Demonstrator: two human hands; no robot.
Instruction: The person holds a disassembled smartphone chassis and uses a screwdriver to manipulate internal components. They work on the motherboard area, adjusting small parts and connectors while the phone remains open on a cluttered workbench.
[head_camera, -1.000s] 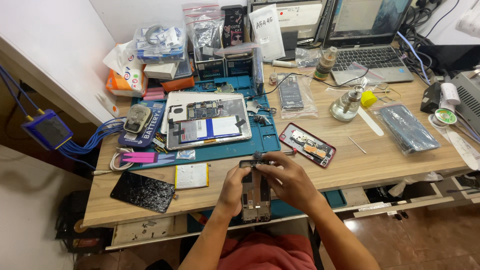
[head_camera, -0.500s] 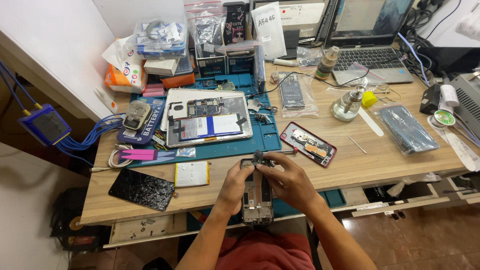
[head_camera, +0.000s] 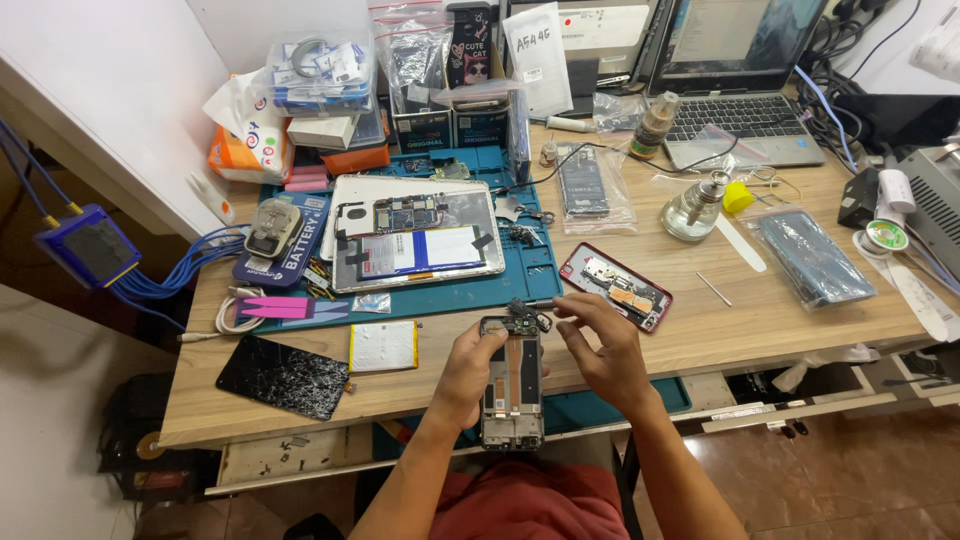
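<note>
My left hand (head_camera: 466, 372) grips the left side of an opened phone frame (head_camera: 511, 385) held upright over the near edge of the wooden table (head_camera: 760, 310). At the frame's top end, my right hand (head_camera: 604, 350) pinches a small dark circuit part (head_camera: 525, 318) with its fingertips. The frame's inside faces up, showing a grey midplate and a brown flex strip.
A blue work mat (head_camera: 450, 290) holds an opened tablet (head_camera: 415, 232). A cracked black screen (head_camera: 284, 376) and a white battery (head_camera: 383, 345) lie to the left. A red phone shell (head_camera: 615, 286), a glass bottle (head_camera: 692, 213), a laptop (head_camera: 735, 110) and bagged parts lie beyond.
My right hand has shifted from the frame's right side up to its top end, where the fingertips now pinch the small circuit part. The view has moved slightly closer.
</note>
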